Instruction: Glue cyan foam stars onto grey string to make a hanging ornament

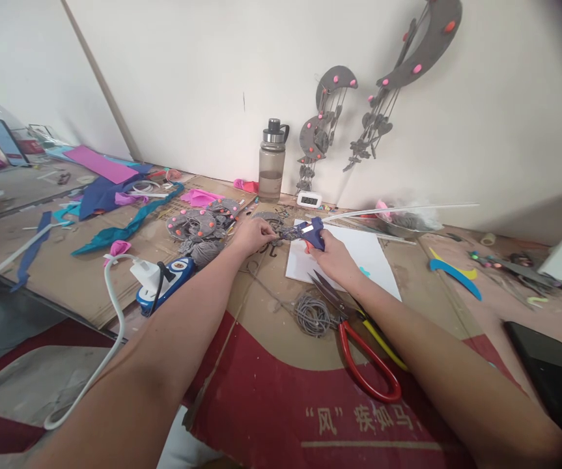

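Note:
My right hand is wrapped round the handle of a blue glue gun, its nozzle end pointing left. My left hand is closed in a pinch just left of the nozzle; what its fingers hold is too small to make out. Close behind them a grey piece lies on the cardboard. Grey yarn trails from near my left hand to a loose coil. Beside the coil, large red-handled scissors lie partly open, near my right forearm. White paper lies beneath my right hand.
A water bottle and small digital clock stand by the wall. Grey crescents with pink dots hang there. A blue power strip with a white cable sits left, near dotted grey crafts. A phone lies right.

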Demonstrator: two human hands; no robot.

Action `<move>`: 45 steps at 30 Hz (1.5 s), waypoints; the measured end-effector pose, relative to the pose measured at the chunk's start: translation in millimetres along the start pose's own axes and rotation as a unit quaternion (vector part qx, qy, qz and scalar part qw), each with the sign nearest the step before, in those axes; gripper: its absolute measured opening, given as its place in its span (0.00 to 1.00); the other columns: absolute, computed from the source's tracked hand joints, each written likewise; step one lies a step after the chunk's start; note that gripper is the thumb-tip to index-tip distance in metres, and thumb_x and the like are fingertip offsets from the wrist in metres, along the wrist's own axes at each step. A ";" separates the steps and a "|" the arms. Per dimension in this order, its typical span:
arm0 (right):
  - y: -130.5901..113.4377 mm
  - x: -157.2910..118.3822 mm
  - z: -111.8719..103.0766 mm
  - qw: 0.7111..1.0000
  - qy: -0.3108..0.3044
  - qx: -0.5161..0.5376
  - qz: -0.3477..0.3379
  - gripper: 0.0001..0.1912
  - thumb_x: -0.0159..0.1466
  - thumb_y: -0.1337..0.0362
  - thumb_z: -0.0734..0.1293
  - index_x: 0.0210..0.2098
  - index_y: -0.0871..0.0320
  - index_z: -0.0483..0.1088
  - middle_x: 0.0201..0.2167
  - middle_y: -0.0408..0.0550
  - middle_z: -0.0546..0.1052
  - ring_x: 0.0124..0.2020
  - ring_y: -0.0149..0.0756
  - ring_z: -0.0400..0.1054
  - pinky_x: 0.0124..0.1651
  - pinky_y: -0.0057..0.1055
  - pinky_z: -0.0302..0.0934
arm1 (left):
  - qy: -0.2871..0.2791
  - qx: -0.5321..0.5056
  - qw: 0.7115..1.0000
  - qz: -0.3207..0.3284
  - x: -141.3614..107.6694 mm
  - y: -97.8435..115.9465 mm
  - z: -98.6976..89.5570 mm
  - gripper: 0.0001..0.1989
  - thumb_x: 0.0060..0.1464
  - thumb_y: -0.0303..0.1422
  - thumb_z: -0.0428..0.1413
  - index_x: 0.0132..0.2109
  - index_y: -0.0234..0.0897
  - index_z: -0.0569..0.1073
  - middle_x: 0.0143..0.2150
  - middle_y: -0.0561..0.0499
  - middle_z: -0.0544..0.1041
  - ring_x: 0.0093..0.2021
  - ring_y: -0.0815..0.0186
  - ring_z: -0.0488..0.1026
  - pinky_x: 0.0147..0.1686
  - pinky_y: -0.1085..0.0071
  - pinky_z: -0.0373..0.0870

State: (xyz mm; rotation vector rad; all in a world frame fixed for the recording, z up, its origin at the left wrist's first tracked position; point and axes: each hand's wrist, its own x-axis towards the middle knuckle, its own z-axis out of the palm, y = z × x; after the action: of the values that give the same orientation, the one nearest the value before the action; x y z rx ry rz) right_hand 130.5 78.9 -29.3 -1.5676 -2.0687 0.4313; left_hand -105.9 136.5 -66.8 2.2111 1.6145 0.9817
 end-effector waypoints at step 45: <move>-0.3 2.6 1.9 1.000 0.007 0.012 -0.011 0.17 0.60 0.62 0.60 0.48 0.60 0.64 0.41 0.54 0.75 0.40 0.42 0.68 0.41 0.33 0.59 | -0.006 0.026 0.999 -0.022 -4.3 12.9 -5.1 0.07 0.48 0.31 0.57 0.32 0.39 0.81 0.38 0.51 0.80 0.39 0.65 0.74 0.41 0.72 0.69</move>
State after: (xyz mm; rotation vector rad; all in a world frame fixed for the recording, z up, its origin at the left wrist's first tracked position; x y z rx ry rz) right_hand 128.6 81.4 -30.2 -1.5299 -2.0605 0.4336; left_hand -100.1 126.8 -57.6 2.2000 1.6935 0.9228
